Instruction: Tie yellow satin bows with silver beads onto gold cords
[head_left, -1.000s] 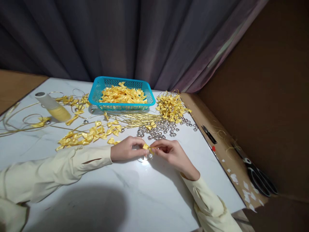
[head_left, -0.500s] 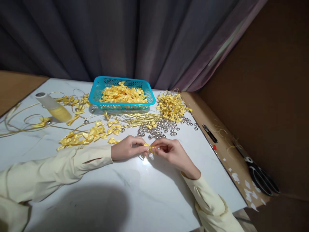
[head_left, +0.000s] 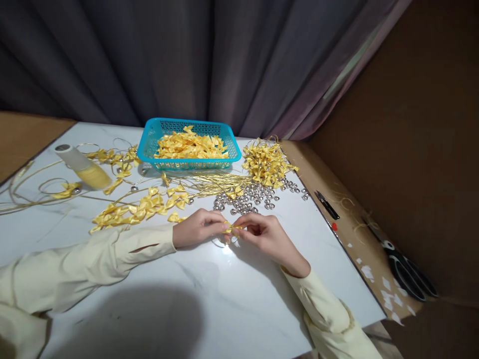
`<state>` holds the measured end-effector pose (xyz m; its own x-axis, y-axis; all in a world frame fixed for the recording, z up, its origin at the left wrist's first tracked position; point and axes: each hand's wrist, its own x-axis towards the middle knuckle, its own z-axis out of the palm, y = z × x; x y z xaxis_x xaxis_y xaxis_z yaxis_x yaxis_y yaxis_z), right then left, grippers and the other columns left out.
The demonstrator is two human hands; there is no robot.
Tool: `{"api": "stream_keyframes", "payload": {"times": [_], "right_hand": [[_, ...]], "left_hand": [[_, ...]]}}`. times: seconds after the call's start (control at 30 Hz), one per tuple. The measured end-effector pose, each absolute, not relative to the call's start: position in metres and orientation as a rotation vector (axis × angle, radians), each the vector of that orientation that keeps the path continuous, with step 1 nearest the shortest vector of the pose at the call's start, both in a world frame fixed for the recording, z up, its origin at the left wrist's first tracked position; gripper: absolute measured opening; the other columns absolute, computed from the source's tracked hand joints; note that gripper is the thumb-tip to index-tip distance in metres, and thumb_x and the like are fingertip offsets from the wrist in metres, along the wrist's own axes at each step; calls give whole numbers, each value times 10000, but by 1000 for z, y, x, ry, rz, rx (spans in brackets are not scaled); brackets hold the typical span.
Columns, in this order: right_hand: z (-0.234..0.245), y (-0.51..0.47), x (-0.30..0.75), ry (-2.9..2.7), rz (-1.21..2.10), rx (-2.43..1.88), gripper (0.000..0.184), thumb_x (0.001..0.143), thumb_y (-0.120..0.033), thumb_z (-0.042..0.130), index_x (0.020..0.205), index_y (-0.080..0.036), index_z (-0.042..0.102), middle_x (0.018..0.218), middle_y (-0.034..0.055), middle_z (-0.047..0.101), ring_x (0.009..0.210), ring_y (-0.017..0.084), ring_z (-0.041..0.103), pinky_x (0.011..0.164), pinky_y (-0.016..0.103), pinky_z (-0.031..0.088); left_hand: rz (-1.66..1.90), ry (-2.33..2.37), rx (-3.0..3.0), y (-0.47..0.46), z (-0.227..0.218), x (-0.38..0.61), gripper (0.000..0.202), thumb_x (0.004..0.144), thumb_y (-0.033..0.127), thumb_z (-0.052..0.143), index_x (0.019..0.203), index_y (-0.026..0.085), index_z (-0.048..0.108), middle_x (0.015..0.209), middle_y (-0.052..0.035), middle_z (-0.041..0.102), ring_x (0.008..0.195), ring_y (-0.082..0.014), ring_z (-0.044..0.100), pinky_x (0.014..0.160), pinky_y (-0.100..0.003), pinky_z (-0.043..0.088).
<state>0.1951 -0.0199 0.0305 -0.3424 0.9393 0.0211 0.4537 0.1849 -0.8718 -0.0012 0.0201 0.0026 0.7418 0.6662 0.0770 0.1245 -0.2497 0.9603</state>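
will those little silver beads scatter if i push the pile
Probably: the silver beads look small, round and shiny, so they would likely roll on the smooth table. They lie loose near its right edge, so some might drop off.

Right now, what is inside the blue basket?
A heap of yellow ribbon bows fills the blue basket. They cover its floor, so anything lying underneath them cannot be seen.
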Motion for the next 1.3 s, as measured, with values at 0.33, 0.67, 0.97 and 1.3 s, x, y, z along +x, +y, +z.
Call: {"api": "stream_keyframes", "payload": {"times": [0.33,0.67,0.97,1.3], "right_hand": [[29,-20,195,-1881,1061,-1314,122,800,-266,619,785,-156,670,672,14,663,474,75,408,453,212,311],[27,-19,194,-1843,1099,-1315,125,793,-260,614,783,-150,672,698,29,675,508,89,470,475,217,349],[29,-20,194,-1829,1128,-1318,121,783,-263,619,773,-155,672,692,23,675,496,86,468,463,213,345],[30,-20,194,-1798,1198,-1327,147,773,-290,635,755,-148,667,622,0,636,462,65,403,433,199,295]], "left_hand": [[585,640,1775,21,2,-1,352,886,310,457,776,106,723,763,-79,669,755,-166,592,757,-280,444],[585,659,1822,20,0,-2,306,856,347,519,762,126,710,748,-56,642,734,-157,574,708,-258,439],[542,638,1833,21,2,-3,301,827,380,566,784,122,714,761,-61,646,740,-166,578,737,-278,437],[596,619,1817,19,4,-2,353,871,399,527,746,130,719,709,-60,655,720,-151,582,708,-252,441]]}}
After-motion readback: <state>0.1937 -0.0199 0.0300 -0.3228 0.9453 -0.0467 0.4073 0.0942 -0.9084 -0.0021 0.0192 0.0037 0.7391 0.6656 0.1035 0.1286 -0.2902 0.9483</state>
